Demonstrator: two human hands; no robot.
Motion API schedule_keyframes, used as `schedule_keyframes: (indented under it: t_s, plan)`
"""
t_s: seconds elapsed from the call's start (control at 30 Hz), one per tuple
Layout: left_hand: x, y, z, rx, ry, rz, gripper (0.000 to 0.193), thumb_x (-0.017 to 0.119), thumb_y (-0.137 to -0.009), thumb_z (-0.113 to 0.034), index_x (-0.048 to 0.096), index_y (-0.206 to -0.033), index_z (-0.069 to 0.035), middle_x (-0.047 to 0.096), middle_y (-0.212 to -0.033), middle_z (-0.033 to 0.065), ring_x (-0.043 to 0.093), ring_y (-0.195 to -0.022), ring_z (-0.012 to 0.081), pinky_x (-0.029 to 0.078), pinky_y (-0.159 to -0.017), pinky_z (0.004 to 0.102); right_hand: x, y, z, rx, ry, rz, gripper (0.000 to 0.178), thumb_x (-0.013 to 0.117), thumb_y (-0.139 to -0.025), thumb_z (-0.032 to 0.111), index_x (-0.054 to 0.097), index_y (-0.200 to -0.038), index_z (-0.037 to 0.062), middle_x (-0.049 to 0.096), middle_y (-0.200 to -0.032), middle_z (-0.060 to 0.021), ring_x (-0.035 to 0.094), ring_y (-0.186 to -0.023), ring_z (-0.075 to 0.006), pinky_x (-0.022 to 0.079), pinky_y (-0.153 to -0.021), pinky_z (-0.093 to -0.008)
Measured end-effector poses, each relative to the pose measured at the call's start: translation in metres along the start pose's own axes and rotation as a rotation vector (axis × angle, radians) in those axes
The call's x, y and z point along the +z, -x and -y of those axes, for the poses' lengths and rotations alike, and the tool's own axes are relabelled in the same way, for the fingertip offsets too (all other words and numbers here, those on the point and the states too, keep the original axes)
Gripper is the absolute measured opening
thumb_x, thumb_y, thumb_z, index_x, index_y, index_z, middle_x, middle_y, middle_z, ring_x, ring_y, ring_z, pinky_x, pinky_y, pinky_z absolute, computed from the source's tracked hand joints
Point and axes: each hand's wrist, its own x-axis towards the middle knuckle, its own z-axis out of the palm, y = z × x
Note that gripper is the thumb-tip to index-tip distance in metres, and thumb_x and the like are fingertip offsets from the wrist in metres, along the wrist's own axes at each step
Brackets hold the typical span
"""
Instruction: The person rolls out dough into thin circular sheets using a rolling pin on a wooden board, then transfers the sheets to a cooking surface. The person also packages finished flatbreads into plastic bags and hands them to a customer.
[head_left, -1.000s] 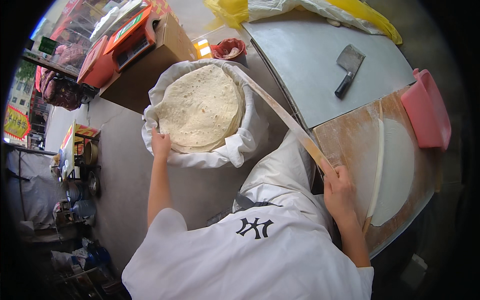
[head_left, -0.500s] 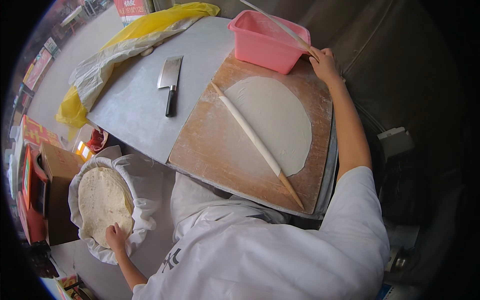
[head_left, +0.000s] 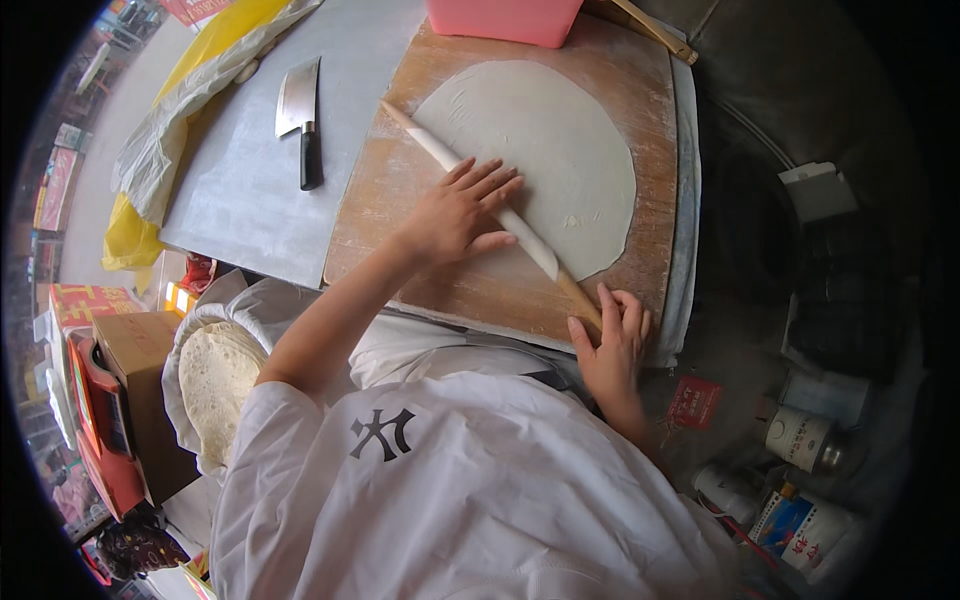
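A thin round sheet of dough (head_left: 540,150) lies on the floured wooden board (head_left: 375,225), its left edge wound around a rolling pin (head_left: 430,147) set diagonally. My left hand (head_left: 465,210) rests across the wrapped middle of the pin, fingers spread out over the dough. At the pin's near right end, my right hand (head_left: 618,345) has thumb and fingers around the bare wooden tip. A second wooden stick (head_left: 655,30) lies by the board's far right corner, beside the pink tub (head_left: 505,20).
Left of the board, a cleaver (head_left: 305,125) with a black handle lies on the metal tabletop (head_left: 235,190). Yellow and white plastic sheeting (head_left: 165,150) covers the table's far left edge. Flatbreads (head_left: 218,375) sit in a cloth-lined container below, near a cardboard box (head_left: 140,350).
My left hand has left the flatbreads and come onto the rolling pin. My right hand has let go of the thin stick at the tub and moved to the pin's near end.
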Motion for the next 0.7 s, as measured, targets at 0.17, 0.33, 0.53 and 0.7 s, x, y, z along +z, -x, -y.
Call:
schedule_keyframes:
  t_s: [0.17, 0.33, 0.53, 0.7]
  plan:
    - [-0.046, 0.123, -0.047, -0.347, -0.019, -0.096, 0.042, 0.067, -0.088, -0.015, 0.061, -0.129, -0.006, 0.057, -0.138, 0.0114, 0.051, -0.131, 0.0319, 0.04, -0.109, 0.0452, 0.013, 0.016, 0.021, -0.059, -0.163, 0.019, 0.036, 0.072, -0.084, 0.015, 0.065, -0.119, 0.0086, 0.055, -0.103, -0.0087, 0.054, -0.092, -0.0302, 0.046, -0.082, -0.0429]
    - [-0.051, 0.152, -0.062, -0.63, -0.065, -0.461, 0.03, 0.064, -0.083, 0.006, 0.069, -0.11, -0.006, 0.068, -0.12, 0.0092, 0.061, -0.117, 0.0295, 0.047, -0.097, 0.0391, 0.004, -0.034, -0.017, -0.129, -0.161, -0.097, 0.027, 0.066, -0.088, 0.011, 0.065, -0.115, 0.0073, 0.057, -0.1, -0.0099, 0.056, -0.092, -0.0322, 0.045, -0.082, -0.0437]
    - [-0.058, 0.132, -0.061, -0.669, -0.097, -0.492, 0.029, 0.063, -0.085, 0.003, 0.067, -0.111, -0.007, 0.068, -0.119, 0.0087, 0.061, -0.115, 0.029, 0.046, -0.098, 0.0396, 0.013, -0.232, -0.157, -0.257, 0.034, -0.329, 0.022, 0.064, -0.09, 0.015, 0.064, -0.112, 0.0106, 0.058, -0.102, -0.0098, 0.055, -0.102, -0.0307, 0.043, -0.089, -0.0438]
    - [-0.055, 0.133, -0.063, -0.66, -0.127, -0.476, 0.029, 0.065, -0.082, 0.003, 0.067, -0.11, -0.007, 0.068, -0.118, 0.0088, 0.062, -0.112, 0.029, 0.047, -0.096, 0.0399, 0.014, -0.278, -0.2, -0.19, 0.232, -0.279, 0.032, 0.065, -0.09, 0.017, 0.063, -0.121, 0.0144, 0.058, -0.11, -0.0073, 0.055, -0.106, -0.0288, 0.041, -0.094, -0.0416]
